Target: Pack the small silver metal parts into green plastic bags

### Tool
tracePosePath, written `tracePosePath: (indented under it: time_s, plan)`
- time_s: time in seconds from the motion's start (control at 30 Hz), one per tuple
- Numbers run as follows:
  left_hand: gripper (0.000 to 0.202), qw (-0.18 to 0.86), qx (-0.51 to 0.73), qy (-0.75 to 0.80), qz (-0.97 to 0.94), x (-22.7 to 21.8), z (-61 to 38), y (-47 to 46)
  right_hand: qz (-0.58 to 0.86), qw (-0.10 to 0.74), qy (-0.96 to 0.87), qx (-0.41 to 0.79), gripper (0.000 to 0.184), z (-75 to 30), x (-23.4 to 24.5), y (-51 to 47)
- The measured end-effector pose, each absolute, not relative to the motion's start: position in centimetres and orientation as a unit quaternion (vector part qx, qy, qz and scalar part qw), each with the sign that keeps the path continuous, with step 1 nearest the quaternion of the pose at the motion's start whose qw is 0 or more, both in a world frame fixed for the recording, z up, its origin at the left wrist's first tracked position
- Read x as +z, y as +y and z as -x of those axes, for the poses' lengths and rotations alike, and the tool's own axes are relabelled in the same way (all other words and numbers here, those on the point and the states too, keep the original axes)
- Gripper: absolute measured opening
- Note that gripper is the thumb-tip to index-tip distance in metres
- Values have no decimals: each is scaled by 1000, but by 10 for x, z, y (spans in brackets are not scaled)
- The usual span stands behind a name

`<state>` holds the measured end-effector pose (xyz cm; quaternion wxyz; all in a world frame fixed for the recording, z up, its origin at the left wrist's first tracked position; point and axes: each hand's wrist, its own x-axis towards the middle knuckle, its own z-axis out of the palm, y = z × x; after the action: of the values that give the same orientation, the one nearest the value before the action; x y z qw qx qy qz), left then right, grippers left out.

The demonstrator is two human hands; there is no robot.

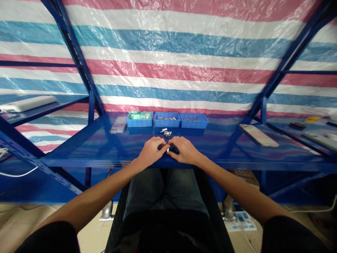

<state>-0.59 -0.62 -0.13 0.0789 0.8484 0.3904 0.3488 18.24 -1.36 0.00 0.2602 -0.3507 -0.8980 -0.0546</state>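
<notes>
My left hand (152, 149) and my right hand (184, 149) rest close together on the blue shelf (105, 147), fingers curled and pinched toward each other. Between the fingertips sits a tiny pale metal piece (167, 150); which hand grips it I cannot make out. A small heap of metal parts (165, 132) lies just beyond my hands. Behind it stand three blue trays: the left tray (139, 120) holds green pieces, the middle tray (166, 120) and the right tray (193, 121) hold small metal parts.
A pale phone (258, 135) lies on the shelf at the right. A white flat device (27, 103) sits on the left side shelf. Blue uprights frame the bay, and a striped tarp hangs behind. A power strip (240, 222) lies on the floor.
</notes>
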Motion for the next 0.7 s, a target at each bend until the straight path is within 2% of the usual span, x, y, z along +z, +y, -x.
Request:
tracePosePath:
  time_s: [0.1, 0.27, 0.57, 0.7]
  plan:
    - [28, 76, 336, 401, -849, 0, 4, -8, 366, 274, -886, -79, 21, -182, 0, -13]
    - [26, 132, 301, 393, -859, 2, 2, -6, 389, 302, -864, -106, 16, -182, -1, -12]
    - [22, 177, 335, 387, -841, 2, 5, -3, 372, 336, -863, -60, 22, -185, -3, -10]
    - [26, 163, 327, 380, -849, 3, 6, -3, 343, 317, -883, -39, 13, -186, -4, -8]
